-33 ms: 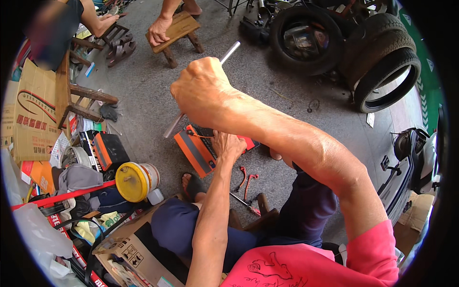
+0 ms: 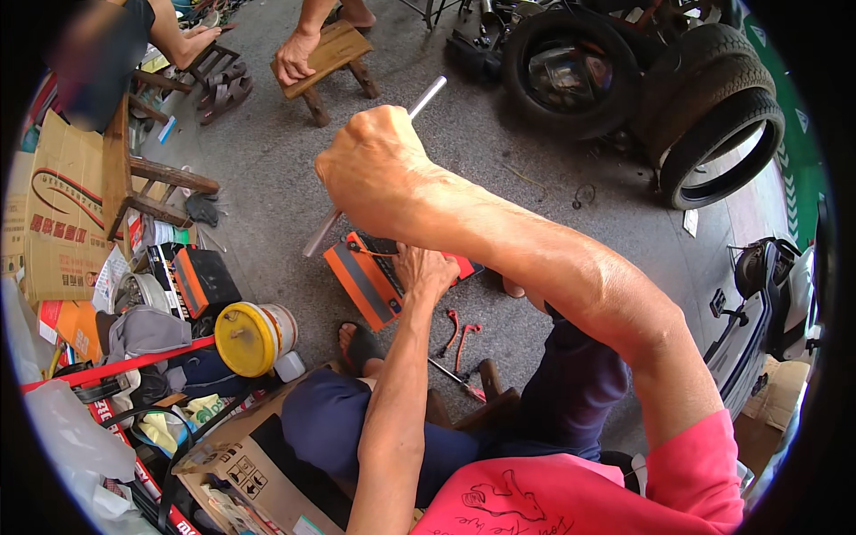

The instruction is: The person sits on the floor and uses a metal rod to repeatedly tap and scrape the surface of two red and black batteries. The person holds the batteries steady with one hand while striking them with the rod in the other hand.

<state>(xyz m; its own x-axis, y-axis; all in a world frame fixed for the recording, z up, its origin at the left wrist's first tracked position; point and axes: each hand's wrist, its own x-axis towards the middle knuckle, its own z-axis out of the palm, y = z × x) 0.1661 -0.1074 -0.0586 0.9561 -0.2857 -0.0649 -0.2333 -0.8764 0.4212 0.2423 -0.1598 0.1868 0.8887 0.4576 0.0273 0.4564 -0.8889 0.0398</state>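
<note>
My right hand point(image 2: 374, 169) is raised in a fist round a silver metal rod point(image 2: 323, 234), which sticks out at both sides. Whatever lies directly under this fist is hidden. Lower down, my left hand point(image 2: 423, 270) presses its curled fingers on top of an orange-and-black battery point(image 2: 364, 283) on the floor. An orange wire runs across the battery beside those fingers. My right forearm covers part of the battery, and the left fingertips are hard to make out. Closer to me, red-handled leads point(image 2: 464, 341) and a thin metal tool point(image 2: 455, 379) lie on the floor.
At the left are another orange-and-black battery point(image 2: 201, 281), a yellow-lidded bucket point(image 2: 245, 339) and cardboard point(image 2: 58, 214). Another person's hand point(image 2: 297, 58) rests on a small wooden stool point(image 2: 332, 58) ahead. Tyres point(image 2: 722, 147) are piled far right; a scooter point(image 2: 758, 312) stands at the right.
My right fist and the metal rod have shifted very slightly to the left. My left hand and the battery look the same.
</note>
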